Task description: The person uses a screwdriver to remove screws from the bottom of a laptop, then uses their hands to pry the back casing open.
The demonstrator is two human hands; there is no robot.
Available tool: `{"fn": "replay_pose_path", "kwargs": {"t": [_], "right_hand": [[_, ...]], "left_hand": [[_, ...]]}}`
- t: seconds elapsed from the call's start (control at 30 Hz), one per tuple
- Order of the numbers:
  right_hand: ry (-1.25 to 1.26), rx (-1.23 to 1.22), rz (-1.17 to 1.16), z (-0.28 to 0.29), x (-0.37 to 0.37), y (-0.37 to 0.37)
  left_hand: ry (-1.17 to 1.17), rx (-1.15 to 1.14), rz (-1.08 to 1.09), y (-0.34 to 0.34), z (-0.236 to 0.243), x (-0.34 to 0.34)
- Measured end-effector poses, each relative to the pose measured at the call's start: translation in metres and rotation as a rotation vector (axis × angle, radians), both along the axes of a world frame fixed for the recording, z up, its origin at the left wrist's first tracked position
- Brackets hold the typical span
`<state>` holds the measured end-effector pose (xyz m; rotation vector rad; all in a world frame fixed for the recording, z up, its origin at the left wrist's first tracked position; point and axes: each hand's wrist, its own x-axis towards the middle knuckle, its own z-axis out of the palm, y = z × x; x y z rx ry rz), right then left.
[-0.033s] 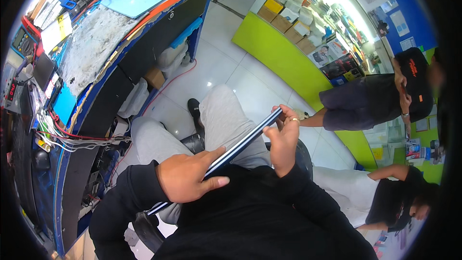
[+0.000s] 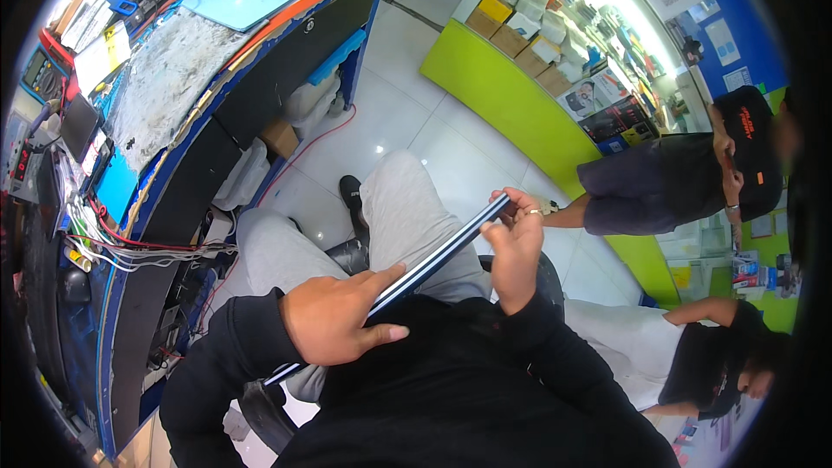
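A thin, flat, dark-blue and silver-white slab [image 2: 440, 260], perhaps a closed laptop, is tilted over my lap and seen edge-on. Its long edge runs from the lower left up to the right. My left hand [image 2: 334, 321] clasps it near the middle, with the thumb on the near side and the fingers on the far side. At the upper right end my right hand [image 2: 517, 251] grips a corner. The thumb bends toward the edge there, and the fingertips are partly hidden behind it. The slab's broad faces cannot be seen.
A cluttered workbench [image 2: 169, 78] stands on the left, with a multimeter [image 2: 43, 74] and bundled cables [image 2: 139, 247]. A red cable [image 2: 303, 152] crosses the tiled floor. A green-fronted display counter [image 2: 494, 95] is at the upper right. Two people, one in dark shorts [image 2: 633, 186] and one in pale trousers [image 2: 628, 351], are on the right.
My right thumb and fingers have shifted very slightly at the slab's corner. My left hand and the slab look the same.
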<state>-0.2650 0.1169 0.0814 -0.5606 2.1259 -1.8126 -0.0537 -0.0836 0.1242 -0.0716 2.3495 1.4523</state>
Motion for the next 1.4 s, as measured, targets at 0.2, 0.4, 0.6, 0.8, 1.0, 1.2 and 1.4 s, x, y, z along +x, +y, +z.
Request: {"fn": "replay_pose_path", "kwargs": {"t": [0.2, 0.4, 0.6, 0.8, 1.0, 1.2, 1.4], "right_hand": [[-0.058, 0.147, 0.331, 0.019, -0.03, 0.025], [-0.153, -0.16, 0.188, 0.004, -0.001, 0.048], [0.012, -0.147, 0.276, -0.007, -0.004, 0.053], [-0.06, -0.139, 0.385, -0.004, -0.021, 0.057], [-0.268, -0.237, 0.399, 0.003, -0.026, 0.055], [-0.547, -0.077, 0.268, 0.019, -0.028, 0.054], [-0.47, 0.022, 0.121, 0.016, -0.019, 0.036]], "left_hand": [[-0.023, -0.201, -0.06, 0.003, 0.022, 0.003], [0.095, -0.488, -0.097, 0.009, 0.04, 0.002], [0.079, -0.647, 0.176, 0.029, 0.029, -0.001], [0.197, -1.158, 1.0, 0.088, -0.009, 0.021], [0.38, -0.694, 1.482, 0.08, -0.051, 0.042], [0.424, -0.647, 1.543, 0.082, -0.055, 0.035], [0.525, -0.629, 1.501, 0.081, -0.062, 0.026]]}}
